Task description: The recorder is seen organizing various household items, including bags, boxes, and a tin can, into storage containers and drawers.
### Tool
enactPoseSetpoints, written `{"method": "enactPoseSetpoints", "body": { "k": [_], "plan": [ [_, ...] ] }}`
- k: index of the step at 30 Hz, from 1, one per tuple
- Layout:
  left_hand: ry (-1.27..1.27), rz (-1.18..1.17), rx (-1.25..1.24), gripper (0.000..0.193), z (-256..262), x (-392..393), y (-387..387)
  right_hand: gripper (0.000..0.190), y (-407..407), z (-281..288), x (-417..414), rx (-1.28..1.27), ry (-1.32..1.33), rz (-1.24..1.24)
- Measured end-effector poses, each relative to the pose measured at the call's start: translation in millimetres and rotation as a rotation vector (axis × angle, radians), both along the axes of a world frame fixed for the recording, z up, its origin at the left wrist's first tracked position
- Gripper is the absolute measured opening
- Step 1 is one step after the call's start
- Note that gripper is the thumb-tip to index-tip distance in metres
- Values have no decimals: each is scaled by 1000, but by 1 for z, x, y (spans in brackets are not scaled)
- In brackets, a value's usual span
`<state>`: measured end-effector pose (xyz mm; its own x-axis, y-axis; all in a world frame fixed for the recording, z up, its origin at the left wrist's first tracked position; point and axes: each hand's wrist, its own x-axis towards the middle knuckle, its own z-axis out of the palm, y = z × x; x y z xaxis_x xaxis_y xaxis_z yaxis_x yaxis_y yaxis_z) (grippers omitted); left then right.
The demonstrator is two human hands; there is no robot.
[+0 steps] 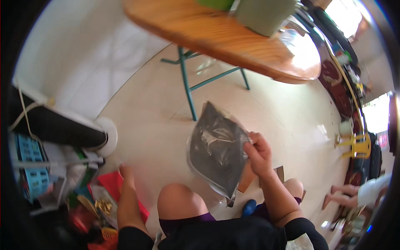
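Observation:
My right hand [260, 153] pinches the edge of a dark grey plastic bag [218, 150], which hangs before my knees. The bag has a shiny, creased surface and a pale rim along its lower left side. Low on the left, my left hand [126, 172] is at the upper edge of a red bag or sheet [111, 182]. Blur hides whether its fingers hold anything. Beside that forearm lies a clear plastic bag with gold-coloured pieces [105, 204].
A wooden table [200, 34] on green metal legs [186, 87] stands ahead, bearing a grey-green container [265, 15]. At left are a blue plastic basket [32, 165] and a black-and-white column [59, 122]. A yellow plastic chair [359, 146] and another person's legs [343, 193] appear at right.

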<state>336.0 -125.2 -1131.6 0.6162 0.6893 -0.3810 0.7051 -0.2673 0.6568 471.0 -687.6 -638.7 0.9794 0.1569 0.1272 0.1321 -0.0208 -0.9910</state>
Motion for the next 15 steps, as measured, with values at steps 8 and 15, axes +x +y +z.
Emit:
{"method": "enactPoseSetpoints", "body": {
  "k": [8, 15],
  "plan": [
    [-981, -484, 2, 18, 454, 104, -255, 10, 7, -8, -7, -138, 25, -119],
    [-1131, -1205, 320, 12, 557, 139, -302, 10, 1, 17, -8, -162, -82, -212]
  ]
}}
